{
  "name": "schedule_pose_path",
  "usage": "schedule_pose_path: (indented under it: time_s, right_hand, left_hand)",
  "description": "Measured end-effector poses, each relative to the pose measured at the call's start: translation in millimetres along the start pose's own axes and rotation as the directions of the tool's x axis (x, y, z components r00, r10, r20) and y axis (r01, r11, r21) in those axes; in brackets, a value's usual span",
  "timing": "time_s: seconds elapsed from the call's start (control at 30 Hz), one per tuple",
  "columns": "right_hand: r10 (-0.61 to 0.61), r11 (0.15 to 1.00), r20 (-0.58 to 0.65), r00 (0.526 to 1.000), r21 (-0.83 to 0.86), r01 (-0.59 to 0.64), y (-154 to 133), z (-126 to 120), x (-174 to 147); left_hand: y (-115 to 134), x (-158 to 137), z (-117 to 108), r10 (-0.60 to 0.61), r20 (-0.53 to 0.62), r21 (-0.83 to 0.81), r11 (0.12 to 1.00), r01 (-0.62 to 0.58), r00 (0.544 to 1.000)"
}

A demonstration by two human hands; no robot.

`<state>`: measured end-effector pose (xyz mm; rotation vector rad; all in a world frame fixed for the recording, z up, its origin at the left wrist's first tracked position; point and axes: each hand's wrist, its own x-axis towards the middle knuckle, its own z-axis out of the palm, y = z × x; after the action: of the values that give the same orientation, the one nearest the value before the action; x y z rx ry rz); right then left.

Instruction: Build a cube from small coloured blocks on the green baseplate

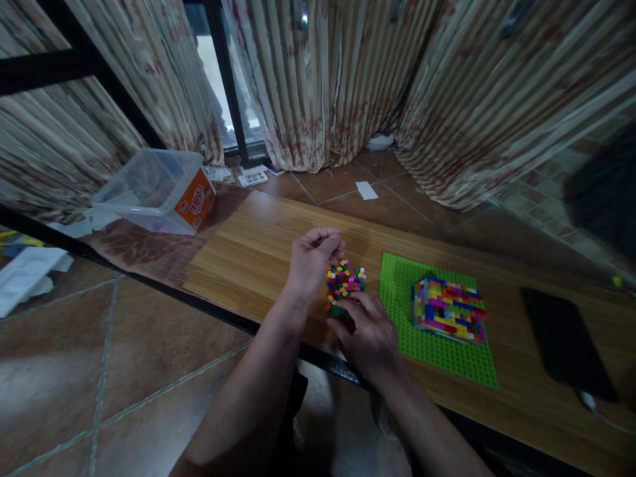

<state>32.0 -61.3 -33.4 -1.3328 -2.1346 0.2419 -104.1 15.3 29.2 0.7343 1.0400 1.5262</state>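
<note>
My left hand [314,262] is raised just beyond a pile of small coloured bricks [346,279], thumb and fingers pinched together. Whatever may be in that pinch is too small to make out. My right hand [370,334] reaches over the near side of the pile, its thumb and index finger apart and curved around the nearest bricks. To the right lies a green studded baseplate [397,285]. On it stands a block-shaped build of multicoloured bricks [450,310], with small gaps showing in its upper face.
The wooden table [248,245] has a dark edge on my side. A black tablet [569,341] with a white cable lies at the right. A clear plastic bin [154,189] with an orange label stands at the far left. Curtains [328,79] hang behind; papers lie on the tiled floor.
</note>
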Motion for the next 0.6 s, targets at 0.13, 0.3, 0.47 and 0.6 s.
schedule_pose_path:
  time_s: [0.13, 0.3, 0.47, 0.6]
  right_hand:
    - [0.029, 0.999, 0.003, 1.0, -0.015, -0.029, -2, 0, 1]
    - [0.042, 0.999, 0.004, 0.999, -0.012, -0.042, 1, -2, 1]
    - [0.02, 1.0, -0.011, 1.0, -0.005, -0.02, 8, -5, -1]
    - [0.037, 0.999, -0.044, 0.998, -0.006, -0.037, 9, -6, -2]
  left_hand:
    - [0, 0, -2, -0.004, 0.005, 0.015, 1.0, 0.004, 1.0]
    - [0, 0, -2, -0.004, 0.007, 0.024, 1.0, 0.003, 1.0]
    - [0, 0, -2, -0.018, 0.001, 0.027, 0.999, 0.018, 1.0]
    - [0, 0, -2, -0.019, -0.003, 0.028, 0.999, 0.019, 1.0]
